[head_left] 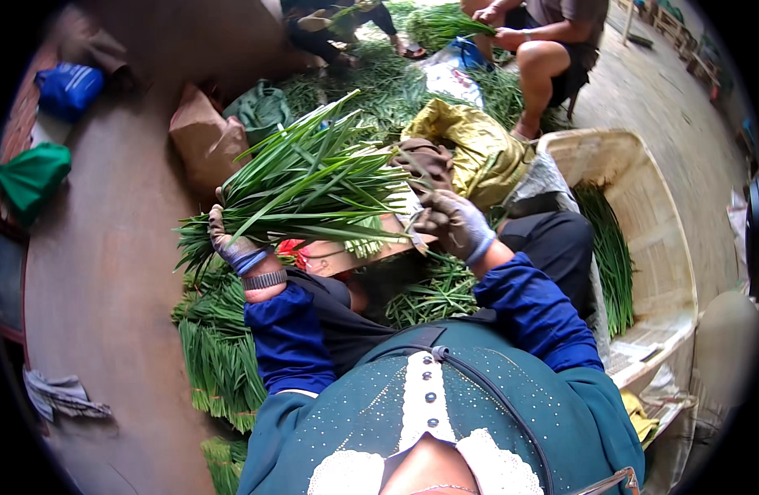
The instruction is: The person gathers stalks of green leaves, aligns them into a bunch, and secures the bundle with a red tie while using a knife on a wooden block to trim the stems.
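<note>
I find the left hand [229, 241] clamped on a leafy green bunch [313, 186]; whether the right hand [457, 223] grips anything, I cannot tell.

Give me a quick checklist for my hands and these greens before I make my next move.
1. Left hand gripping the bunch of green leaves: ok.
2. Gloves on both hands: ok.
3. Leaves lying neatly together: not ok, they fan out.
4. Right hand pinching a leaf: cannot tell, the fingers curl near the bunch's right end.
5. Pale tub on your right side: ok, with more leaves along its left part.
</note>
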Tool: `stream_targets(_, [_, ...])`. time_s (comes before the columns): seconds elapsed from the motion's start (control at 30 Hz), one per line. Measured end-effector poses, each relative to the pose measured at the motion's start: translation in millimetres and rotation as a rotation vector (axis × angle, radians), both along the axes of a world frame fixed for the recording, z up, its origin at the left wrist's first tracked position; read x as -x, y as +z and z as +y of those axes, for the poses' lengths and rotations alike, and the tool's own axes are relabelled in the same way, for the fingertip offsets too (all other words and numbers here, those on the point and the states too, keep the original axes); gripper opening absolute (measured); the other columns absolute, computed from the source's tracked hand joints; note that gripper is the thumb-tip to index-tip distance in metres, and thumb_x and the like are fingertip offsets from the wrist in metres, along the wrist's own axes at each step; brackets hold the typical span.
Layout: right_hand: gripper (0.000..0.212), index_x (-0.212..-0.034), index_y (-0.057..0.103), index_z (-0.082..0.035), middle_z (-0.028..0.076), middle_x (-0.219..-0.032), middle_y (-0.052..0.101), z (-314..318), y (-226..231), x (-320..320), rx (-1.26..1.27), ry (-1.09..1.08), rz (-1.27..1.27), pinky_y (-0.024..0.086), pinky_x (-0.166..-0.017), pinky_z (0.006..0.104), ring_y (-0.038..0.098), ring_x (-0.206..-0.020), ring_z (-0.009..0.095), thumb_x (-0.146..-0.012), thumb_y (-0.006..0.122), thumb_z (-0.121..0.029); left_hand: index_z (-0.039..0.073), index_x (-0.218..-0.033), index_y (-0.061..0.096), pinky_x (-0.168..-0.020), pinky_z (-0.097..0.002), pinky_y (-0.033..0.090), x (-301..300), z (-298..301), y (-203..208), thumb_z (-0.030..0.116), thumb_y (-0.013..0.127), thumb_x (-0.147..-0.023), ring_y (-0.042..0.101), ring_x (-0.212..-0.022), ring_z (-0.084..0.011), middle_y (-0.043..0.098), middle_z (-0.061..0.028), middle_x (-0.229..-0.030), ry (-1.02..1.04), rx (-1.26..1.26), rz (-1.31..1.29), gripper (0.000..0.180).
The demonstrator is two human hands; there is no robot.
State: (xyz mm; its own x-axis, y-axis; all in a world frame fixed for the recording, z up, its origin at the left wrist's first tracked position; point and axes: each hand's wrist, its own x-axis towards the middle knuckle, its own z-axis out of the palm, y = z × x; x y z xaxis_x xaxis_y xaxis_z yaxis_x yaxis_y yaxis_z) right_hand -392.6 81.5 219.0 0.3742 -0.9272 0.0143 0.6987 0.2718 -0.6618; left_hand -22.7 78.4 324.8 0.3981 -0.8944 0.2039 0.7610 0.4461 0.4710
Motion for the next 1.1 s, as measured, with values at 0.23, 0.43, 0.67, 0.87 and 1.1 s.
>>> stream_targets(0.23, [0.055,-0.126,0.058,-0.004,0.024,-0.119,0.062,4,-16,26,0.676,0.626,1.773,0.049,-0.095,0.0413,0.060,-0.112,0.038,-0.079,0.067,-0.032,0.013,-0.102,0.069,-0.094,-0.0441,0.049,-37,12,-14,0.026,0.058,-0.094,0.064,-0.104,-0.0246,0.070,-0.0091,-0.113,0.261,-0.055,-0.075,0.019])
stream_targets(0.43, [0.062,-0.144,0.040,-0.003,0.009,-0.123,0.058,-16,53,-5,0.557,-0.145,0.733,0.050,-0.079,0.0239,0.060,-0.089,0.010,-0.086,0.064,-0.006,0.014,-0.098,0.069,-0.087,-0.0476,0.054,-69,-9,-47,0.027,0.058,-0.094,0.067,-0.095,-0.0279,0.072,-0.0094,-0.107,0.169,0.022,-0.091,0.017])
stream_targets(0.67, [0.019,-0.101,0.065,-0.001,0.000,-0.066,0.058,-43,93,-11,0.391,0.116,0.716,0.044,-0.049,0.0213,0.052,-0.051,0.007,-0.098,0.054,-0.015,0.013,-0.098,0.068,-0.087,-0.0411,0.053,-40,-8,-27,0.024,0.060,-0.094,0.066,-0.092,-0.0239,0.071,-0.0084,-0.102,0.166,0.012,-0.060,0.015])
stream_targets(0.87, [0.024,-0.111,0.065,0.000,-0.001,-0.062,0.054,-23,60,11,0.254,0.049,0.575,0.036,-0.044,0.0208,0.046,-0.045,0.006,-0.098,0.054,-0.018,0.013,-0.101,0.069,-0.093,-0.0475,0.051,-70,-12,-51,0.026,0.058,-0.095,0.065,-0.101,-0.0268,0.070,-0.0096,-0.113,0.099,0.073,-0.072,0.019])
stream_targets(1.1, [0.033,-0.119,0.062,-0.003,0.000,-0.063,0.058,-15,76,-25,0.110,0.223,0.605,0.038,-0.041,0.0199,0.052,-0.048,0.006,-0.092,0.065,-0.021,0.014,-0.099,0.066,-0.102,-0.0523,0.046,-26,-17,-31,0.022,0.055,-0.096,0.059,-0.116,-0.0270,0.064,-0.0061,-0.128,-0.015,0.157,-0.083,0.014])
